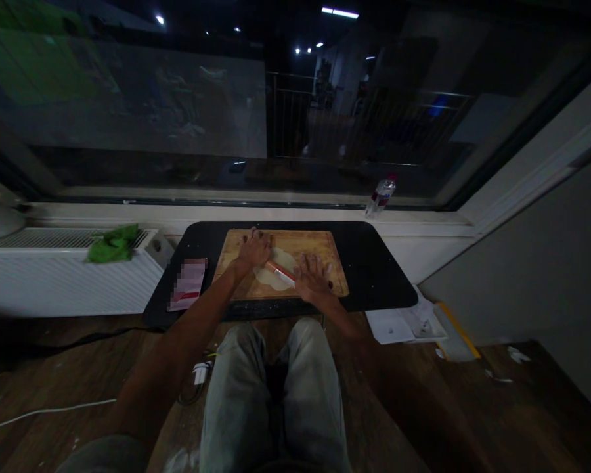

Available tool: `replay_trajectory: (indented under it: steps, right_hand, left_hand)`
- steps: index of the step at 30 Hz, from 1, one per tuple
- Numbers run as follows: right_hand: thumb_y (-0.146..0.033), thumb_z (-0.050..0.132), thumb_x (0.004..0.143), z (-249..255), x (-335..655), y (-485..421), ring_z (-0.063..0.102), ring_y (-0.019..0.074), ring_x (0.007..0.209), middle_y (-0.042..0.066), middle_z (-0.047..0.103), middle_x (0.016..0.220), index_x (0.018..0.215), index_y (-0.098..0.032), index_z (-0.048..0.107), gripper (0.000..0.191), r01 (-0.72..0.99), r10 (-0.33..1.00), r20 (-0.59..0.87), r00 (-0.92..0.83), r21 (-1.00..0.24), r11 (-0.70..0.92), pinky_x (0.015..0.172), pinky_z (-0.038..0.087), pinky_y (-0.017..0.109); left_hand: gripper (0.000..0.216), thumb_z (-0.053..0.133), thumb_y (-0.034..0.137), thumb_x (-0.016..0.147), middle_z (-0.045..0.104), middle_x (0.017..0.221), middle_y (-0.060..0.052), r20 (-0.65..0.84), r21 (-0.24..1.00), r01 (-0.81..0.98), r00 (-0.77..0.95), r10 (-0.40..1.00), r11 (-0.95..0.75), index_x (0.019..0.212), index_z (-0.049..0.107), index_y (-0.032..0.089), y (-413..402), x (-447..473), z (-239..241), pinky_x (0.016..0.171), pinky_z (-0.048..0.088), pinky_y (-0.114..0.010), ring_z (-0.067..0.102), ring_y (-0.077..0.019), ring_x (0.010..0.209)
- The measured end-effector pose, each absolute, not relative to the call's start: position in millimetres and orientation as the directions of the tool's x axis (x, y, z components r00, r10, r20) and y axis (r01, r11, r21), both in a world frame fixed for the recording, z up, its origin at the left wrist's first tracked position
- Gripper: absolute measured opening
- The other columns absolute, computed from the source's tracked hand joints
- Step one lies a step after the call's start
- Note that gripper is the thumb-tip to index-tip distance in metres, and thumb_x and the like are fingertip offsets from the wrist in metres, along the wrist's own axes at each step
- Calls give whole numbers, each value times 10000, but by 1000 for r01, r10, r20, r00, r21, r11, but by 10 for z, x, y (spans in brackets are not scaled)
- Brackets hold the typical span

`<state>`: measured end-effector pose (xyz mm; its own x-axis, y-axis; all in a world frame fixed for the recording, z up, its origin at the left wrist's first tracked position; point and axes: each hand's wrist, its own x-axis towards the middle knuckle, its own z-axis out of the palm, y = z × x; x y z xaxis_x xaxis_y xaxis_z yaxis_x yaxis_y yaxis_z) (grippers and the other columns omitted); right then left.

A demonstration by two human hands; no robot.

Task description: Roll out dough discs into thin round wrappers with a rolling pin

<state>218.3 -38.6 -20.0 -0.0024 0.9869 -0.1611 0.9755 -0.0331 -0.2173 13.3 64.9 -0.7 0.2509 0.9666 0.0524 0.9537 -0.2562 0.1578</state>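
A slim wooden rolling pin (280,271) lies slantwise over a flat, pale round of dough (269,279) on the wooden cutting board (342,279). Its upper left end runs under my left hand (255,249), whose fingers stretch forward, apart, over the board. Under the palm of my right hand (314,276) is the lower right end of the pin, with the fingers spread and pointing away from me. Pale, flour-like smudges show on the fingers. Both hands partly cover the pin's ends and the dough's edges.
The board rests on a black table (374,263), with a phone (190,284) to its left. A plastic bottle (381,197) stands on the windowsill (320,213). A green cloth (112,244) hangs over the radiator (69,282). Cables (54,410) cross the floor.
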Motion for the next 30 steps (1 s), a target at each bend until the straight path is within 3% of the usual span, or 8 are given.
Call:
replay_trajectory:
  steps: [3,7,19,26,30]
  right_hand:
    - [-487,183,1218,-220,2069,-485,17,401,1826,127,99,1970,1903,-205,123,743,979,993,-115,8,-203,-31,1414,50,788]
    - [-446,255,1207,-206,1982,-600,87,434,1818,164,166,1954,1892,-184,206,735,981,1000,-13,3,-192,-6,1399,39,812]
    - [-416,255,1214,-158,1688,-816,203,430,1799,213,337,1898,1834,-118,375,699,972,999,42,-9,-234,19,1402,148,798]
    - [-337,403,1175,-158,1437,-966,247,435,1782,252,388,1867,1790,-76,442,669,966,989,108,-101,-227,124,1397,100,819]
    - [-339,398,1174,-144,1434,-988,207,437,1793,254,376,1871,1780,-46,446,674,959,981,104,-163,-219,182,1401,76,824]
  left_hand:
    - [629,477,233,1048,536,1738,-247,7,167,956,242,970,-240,1666,578,179,674,137,-4,1307,386,-781,311,-475,1731]
    - [644,490,237,1045,518,1755,-250,-16,201,956,224,975,-216,1684,562,189,654,115,-1,1303,386,-797,353,-489,1713]
    - [616,504,197,1052,470,1810,-250,0,243,950,204,979,-198,1665,560,163,640,42,-70,1378,288,-788,265,-459,1776]
    - [618,469,181,1084,455,1829,-233,-27,249,957,163,986,-151,1700,523,188,606,-33,-52,1381,310,-752,295,-427,1773]
    - [618,482,180,1081,493,1802,-235,-10,244,960,144,990,-137,1697,525,189,536,-62,-41,1382,319,-720,318,-421,1762]
